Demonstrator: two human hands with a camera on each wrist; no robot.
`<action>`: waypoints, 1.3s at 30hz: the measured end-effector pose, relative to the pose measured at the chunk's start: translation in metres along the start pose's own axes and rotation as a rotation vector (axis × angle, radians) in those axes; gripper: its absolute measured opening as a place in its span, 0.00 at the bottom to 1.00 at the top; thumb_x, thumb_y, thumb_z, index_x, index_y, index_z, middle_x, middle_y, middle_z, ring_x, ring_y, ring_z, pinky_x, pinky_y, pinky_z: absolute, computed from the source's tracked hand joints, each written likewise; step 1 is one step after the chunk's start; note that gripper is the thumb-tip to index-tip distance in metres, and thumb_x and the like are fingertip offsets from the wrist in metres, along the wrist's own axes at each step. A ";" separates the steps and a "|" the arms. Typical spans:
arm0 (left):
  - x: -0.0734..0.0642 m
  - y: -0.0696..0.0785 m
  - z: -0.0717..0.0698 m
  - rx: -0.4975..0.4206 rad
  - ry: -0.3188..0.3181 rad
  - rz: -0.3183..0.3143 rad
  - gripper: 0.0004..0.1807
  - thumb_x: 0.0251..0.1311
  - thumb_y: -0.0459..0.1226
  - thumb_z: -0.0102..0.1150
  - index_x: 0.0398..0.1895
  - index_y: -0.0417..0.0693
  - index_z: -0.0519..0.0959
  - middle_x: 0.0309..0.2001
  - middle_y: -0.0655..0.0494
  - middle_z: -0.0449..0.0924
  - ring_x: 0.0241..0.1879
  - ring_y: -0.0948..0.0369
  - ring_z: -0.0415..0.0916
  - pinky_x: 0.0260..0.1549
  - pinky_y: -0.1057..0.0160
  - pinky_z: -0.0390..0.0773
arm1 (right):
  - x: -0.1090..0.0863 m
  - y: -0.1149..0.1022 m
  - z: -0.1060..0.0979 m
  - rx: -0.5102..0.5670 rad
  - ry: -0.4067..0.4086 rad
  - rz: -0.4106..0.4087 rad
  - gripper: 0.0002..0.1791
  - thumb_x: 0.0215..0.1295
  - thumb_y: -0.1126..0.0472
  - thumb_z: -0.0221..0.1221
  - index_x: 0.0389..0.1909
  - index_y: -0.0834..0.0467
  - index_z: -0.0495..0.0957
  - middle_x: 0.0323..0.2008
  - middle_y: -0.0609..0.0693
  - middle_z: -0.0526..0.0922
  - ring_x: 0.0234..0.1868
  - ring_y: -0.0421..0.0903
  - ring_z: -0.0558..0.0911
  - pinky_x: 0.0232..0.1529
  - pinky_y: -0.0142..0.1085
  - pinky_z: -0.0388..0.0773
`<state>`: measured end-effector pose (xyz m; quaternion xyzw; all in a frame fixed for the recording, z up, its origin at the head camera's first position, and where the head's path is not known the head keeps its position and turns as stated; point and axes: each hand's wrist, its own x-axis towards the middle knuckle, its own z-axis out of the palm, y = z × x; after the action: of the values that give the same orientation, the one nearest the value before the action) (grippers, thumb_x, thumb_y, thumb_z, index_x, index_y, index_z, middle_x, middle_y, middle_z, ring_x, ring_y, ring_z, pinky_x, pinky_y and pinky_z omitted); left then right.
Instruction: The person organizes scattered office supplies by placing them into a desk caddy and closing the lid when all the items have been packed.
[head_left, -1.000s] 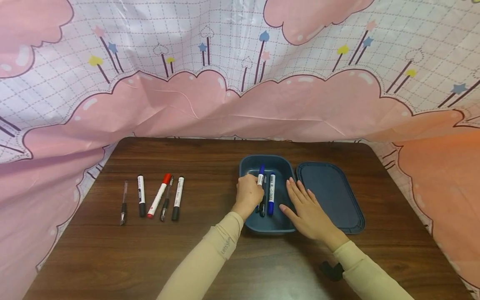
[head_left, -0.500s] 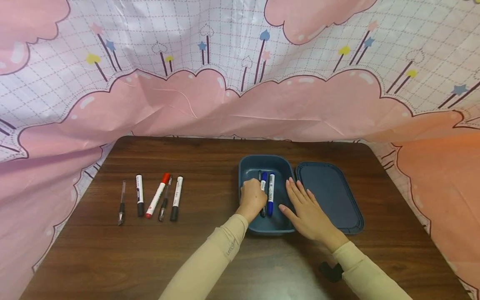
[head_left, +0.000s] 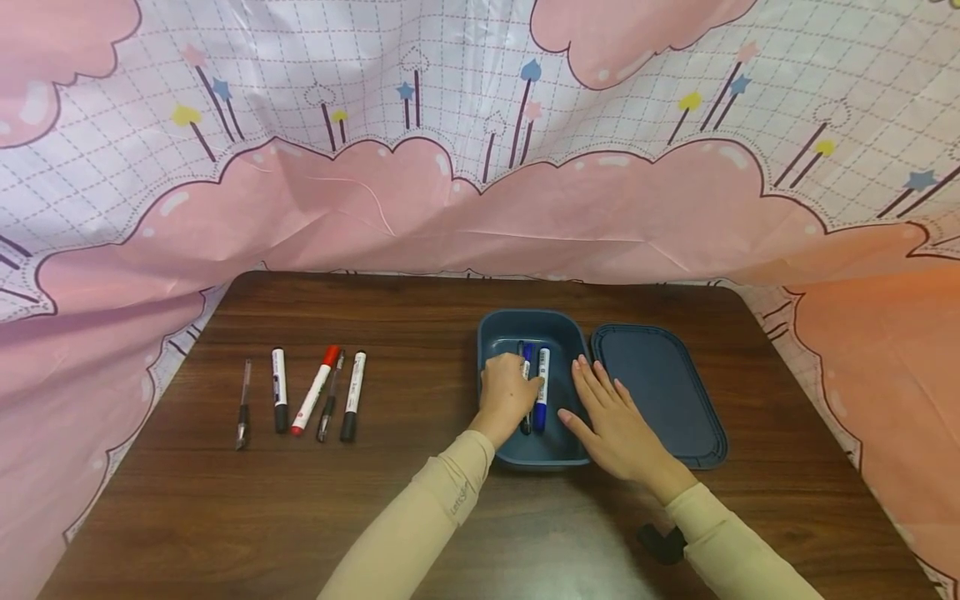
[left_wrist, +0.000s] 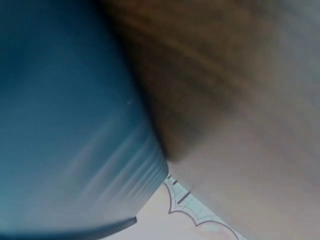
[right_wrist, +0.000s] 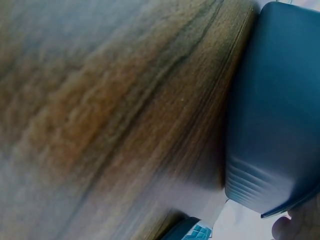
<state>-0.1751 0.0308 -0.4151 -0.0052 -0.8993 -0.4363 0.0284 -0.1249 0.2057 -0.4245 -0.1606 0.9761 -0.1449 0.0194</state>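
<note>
A dark blue rectangular box [head_left: 558, 450] stands uncovered right of the table's middle. My left hand [head_left: 504, 396] reaches down into it, its thumb spread to the right over a blue-capped white marker [head_left: 527, 353]. The other fingers are mostly hidden under the hand. A black pen [head_left: 527, 425] lies beside that marker, partly covered. Another blue-and-white marker [head_left: 542, 387] lies lengthwise to the right, near the thumb tip. My right hand [head_left: 618, 425] rests on the box's right edge with straight fingers. The box's outer wall fills much of the left wrist view [left_wrist: 70, 125] and the right wrist view [right_wrist: 275, 110].
The dark blue lid [head_left: 660, 392] lies right of the box. On the left of the wooden table [head_left: 420, 517] lie two clear pens [head_left: 243, 408], [head_left: 330, 400], two black-capped markers [head_left: 280, 390], [head_left: 354, 396] and a red marker [head_left: 313, 392]. A black object [head_left: 660, 543] sits by the right sleeve.
My left hand has lowered the blue-capped marker into the box, where it now lies beside the others. The left thumb has spread away from it. My right hand has stayed in place.
</note>
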 end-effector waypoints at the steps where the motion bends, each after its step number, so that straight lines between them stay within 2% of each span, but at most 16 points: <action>1: 0.000 0.002 -0.001 0.005 0.011 0.012 0.16 0.55 0.38 0.68 0.43 0.35 0.84 0.38 0.43 0.86 0.36 0.52 0.85 0.32 0.60 0.85 | 0.000 0.000 0.000 0.000 0.000 0.000 0.43 0.72 0.35 0.40 0.77 0.55 0.41 0.78 0.50 0.39 0.79 0.54 0.40 0.75 0.58 0.40; 4: 0.000 0.006 -0.006 0.022 0.043 0.041 0.20 0.54 0.39 0.69 0.49 0.37 0.83 0.47 0.43 0.85 0.47 0.50 0.83 0.44 0.56 0.84 | -0.001 0.000 -0.001 -0.001 0.003 0.000 0.43 0.72 0.35 0.40 0.77 0.55 0.41 0.78 0.50 0.39 0.79 0.55 0.41 0.75 0.59 0.40; 6: 0.000 0.009 -0.010 0.029 0.054 0.044 0.21 0.54 0.40 0.69 0.50 0.39 0.82 0.47 0.43 0.84 0.48 0.51 0.83 0.47 0.56 0.83 | -0.001 0.000 -0.001 0.002 0.002 -0.001 0.43 0.72 0.35 0.40 0.77 0.55 0.41 0.78 0.50 0.39 0.79 0.55 0.40 0.75 0.59 0.40; 14: 0.000 0.016 -0.023 0.012 0.092 0.035 0.27 0.53 0.43 0.71 0.54 0.40 0.80 0.45 0.46 0.84 0.46 0.54 0.82 0.44 0.59 0.84 | -0.001 -0.001 -0.002 0.004 -0.001 -0.003 0.43 0.72 0.35 0.40 0.77 0.54 0.41 0.78 0.50 0.40 0.79 0.53 0.39 0.75 0.58 0.40; 20: -0.002 0.024 -0.035 0.004 0.123 0.073 0.28 0.52 0.43 0.71 0.56 0.40 0.79 0.44 0.46 0.83 0.45 0.55 0.82 0.43 0.61 0.84 | -0.001 -0.001 -0.002 0.011 -0.003 -0.003 0.43 0.72 0.35 0.40 0.77 0.55 0.41 0.78 0.50 0.39 0.79 0.53 0.39 0.75 0.58 0.40; 23: -0.004 0.028 -0.043 0.009 0.138 0.114 0.29 0.52 0.43 0.71 0.57 0.40 0.78 0.46 0.45 0.83 0.46 0.54 0.82 0.43 0.61 0.84 | 0.000 0.000 -0.001 0.011 -0.003 -0.003 0.43 0.72 0.35 0.40 0.77 0.55 0.41 0.78 0.50 0.39 0.79 0.53 0.38 0.75 0.58 0.40; 29: -0.007 0.033 -0.065 0.009 0.179 0.209 0.28 0.53 0.44 0.71 0.56 0.40 0.79 0.47 0.46 0.83 0.46 0.56 0.83 0.44 0.63 0.84 | 0.000 0.000 0.000 0.009 0.000 -0.008 0.43 0.72 0.34 0.40 0.77 0.55 0.41 0.78 0.50 0.39 0.79 0.54 0.39 0.74 0.59 0.41; 39: -0.010 0.042 -0.112 -0.044 0.326 0.323 0.25 0.53 0.39 0.71 0.55 0.40 0.80 0.44 0.45 0.83 0.44 0.54 0.84 0.45 0.61 0.83 | 0.000 0.002 -0.001 0.004 0.004 -0.019 0.43 0.72 0.35 0.40 0.77 0.54 0.40 0.79 0.50 0.39 0.79 0.56 0.41 0.74 0.59 0.42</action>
<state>-0.1588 -0.0306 -0.3134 -0.0790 -0.8608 -0.4405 0.2424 -0.1254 0.2072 -0.4243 -0.1696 0.9743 -0.1476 0.0162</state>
